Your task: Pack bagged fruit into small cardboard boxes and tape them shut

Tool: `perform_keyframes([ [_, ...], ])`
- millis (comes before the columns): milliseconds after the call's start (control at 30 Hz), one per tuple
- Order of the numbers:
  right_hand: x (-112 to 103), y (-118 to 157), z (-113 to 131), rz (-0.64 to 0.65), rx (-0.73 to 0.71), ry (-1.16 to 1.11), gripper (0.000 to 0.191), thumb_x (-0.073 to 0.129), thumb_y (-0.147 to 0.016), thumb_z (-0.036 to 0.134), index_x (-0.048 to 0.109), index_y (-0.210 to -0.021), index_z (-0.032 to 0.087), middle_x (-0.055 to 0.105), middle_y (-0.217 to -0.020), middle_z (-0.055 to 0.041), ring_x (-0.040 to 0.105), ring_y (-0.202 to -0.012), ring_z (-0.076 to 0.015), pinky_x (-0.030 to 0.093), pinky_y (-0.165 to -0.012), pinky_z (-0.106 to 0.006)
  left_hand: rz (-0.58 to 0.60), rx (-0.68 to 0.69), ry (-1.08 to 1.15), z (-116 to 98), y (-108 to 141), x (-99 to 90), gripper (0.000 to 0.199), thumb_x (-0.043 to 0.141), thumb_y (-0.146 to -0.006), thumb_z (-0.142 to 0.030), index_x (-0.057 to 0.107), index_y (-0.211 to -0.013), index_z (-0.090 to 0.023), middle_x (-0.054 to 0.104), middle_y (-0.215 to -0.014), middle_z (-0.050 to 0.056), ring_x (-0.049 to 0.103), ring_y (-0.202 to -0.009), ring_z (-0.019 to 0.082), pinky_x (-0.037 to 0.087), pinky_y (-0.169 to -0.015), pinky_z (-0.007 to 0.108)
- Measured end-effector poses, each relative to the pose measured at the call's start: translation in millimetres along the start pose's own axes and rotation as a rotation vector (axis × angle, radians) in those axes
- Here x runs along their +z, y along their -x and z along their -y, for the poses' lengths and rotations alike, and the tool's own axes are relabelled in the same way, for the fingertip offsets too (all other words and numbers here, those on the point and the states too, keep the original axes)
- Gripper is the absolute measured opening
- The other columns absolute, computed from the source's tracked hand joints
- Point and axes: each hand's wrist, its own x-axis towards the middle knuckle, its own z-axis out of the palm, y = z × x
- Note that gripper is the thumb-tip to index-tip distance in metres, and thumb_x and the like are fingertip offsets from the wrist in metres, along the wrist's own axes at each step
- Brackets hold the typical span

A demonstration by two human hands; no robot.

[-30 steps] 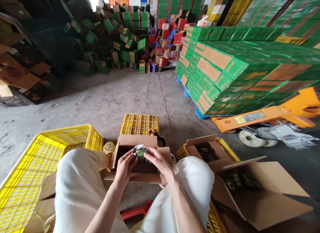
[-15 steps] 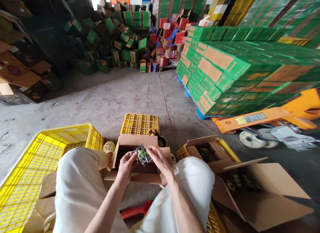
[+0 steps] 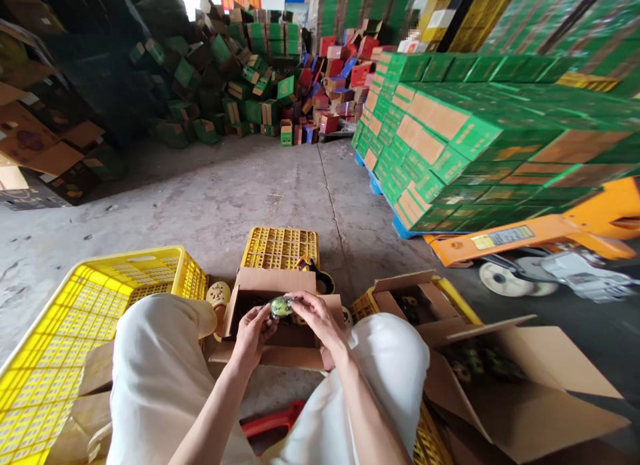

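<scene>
Between my two hands is a small green round item, fruit-like, in a shiny dark clear plastic wrapper [image 3: 281, 308]; its exact kind cannot be made out. My left hand [image 3: 254, 328] pinches the wrapper at its left end, fingers curled. On the other end, my right hand [image 3: 316, 316] closes thumb and fingers on the plastic. Both hands are over an open cardboard box [image 3: 273, 354] between my knees, whose dark inside is mostly hidden. To the right, another open box [image 3: 540, 412] contains several dark green items [image 3: 483, 360].
A yellow crate [image 3: 80, 318] stands at my left, and a smaller one [image 3: 280, 246] lies beyond the box. At right are a half-open carton [image 3: 447, 305] and an orange pallet jack [image 3: 505, 238]. Green cartons [image 3: 440, 152] stand stacked on a blue pallet; heaped boxes [image 3: 250, 85] lie behind.
The wrapper has been drawn tighter around the green item, which now looks smoother and sits slightly left and higher. A person in the background has gone out of view.
</scene>
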Motion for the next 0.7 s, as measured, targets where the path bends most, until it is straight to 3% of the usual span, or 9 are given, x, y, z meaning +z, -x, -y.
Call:
perform_keyframes([
  [100,1.2,-1.0,-1.7,-0.141,0.024,0.052,0.033,0.068,-0.097,0.053,0.084,-0.106,0.026,0.084,-0.108,-0.0055,0.078,-0.105,-0.0262,0.063,-0.095,-0.036,0.012,-0.036,-0.063,0.9,2.3,1.2,0.058,0.108,-0.058,-0.051,0.073,-0.091,-0.018,0.077,-0.084,0.004,0.075,-0.071,0.017,0.062,-0.066,0.026],
  [200,1.4,-0.5,-3.2,-0.257,0.026,0.097,0.034,0.069,-0.096,0.058,0.083,-0.099,0.027,0.084,-0.105,-0.0057,0.078,-0.101,-0.0262,0.064,-0.088,-0.034,0.019,-0.004,-0.115,-1.8,8.4,4.6,0.067,0.099,-0.069,-0.066,0.077,-0.113,-0.021,0.081,-0.114,0.01,0.079,-0.096,0.024,0.062,-0.077,0.031],
  [300,1.5,-1.3,-4.9,-0.293,0.008,0.166,0.036,0.067,-0.096,0.059,0.084,-0.097,0.027,0.085,-0.105,-0.0065,0.078,-0.101,-0.0264,0.064,-0.087,-0.033,0.138,0.008,-0.204,-9.2,16.6,10.0,0.078,0.093,-0.074,-0.072,0.077,-0.133,-0.024,0.08,-0.129,0.012,0.076,-0.115,0.029,0.059,-0.083,0.032],
  [433,2.2,-5.2,-11.7,-0.259,-0.038,0.211,0.039,0.063,-0.099,0.058,0.083,-0.091,0.025,0.084,-0.095,-0.0068,0.078,-0.094,-0.0257,0.063,-0.085,-0.033,0.256,0.041,-0.297,-15.5,22.0,17.6,0.071,0.101,-0.066,-0.065,0.085,-0.117,-0.019,0.085,-0.109,0.012,0.077,-0.103,0.028,0.056,-0.088,0.033],
  [533,2.5,-7.8,-19.0,-0.251,-0.088,0.213,0.039,0.062,-0.099,0.056,0.084,-0.092,0.024,0.084,-0.092,-0.0078,0.079,-0.092,-0.0264,0.064,-0.085,-0.034,0.252,0.101,-0.305,-13.4,19.7,19.4,0.06,0.101,-0.065,-0.064,0.086,-0.099,-0.017,0.084,-0.095,0.008,0.074,-0.088,0.022,0.055,-0.084,0.03],
  [700,0.8,-9.4,-24.0,-0.238,-0.089,0.257,0.039,0.063,-0.1,0.055,0.087,-0.099,0.024,0.087,-0.101,-0.0111,0.08,-0.096,-0.0305,0.064,-0.088,-0.038,0.238,0.143,-0.282,-8.2,14.4,16.9,0.055,0.101,-0.065,-0.064,0.083,-0.086,-0.017,0.078,-0.082,0.005,0.066,-0.075,0.016,0.05,-0.074,0.025],
])
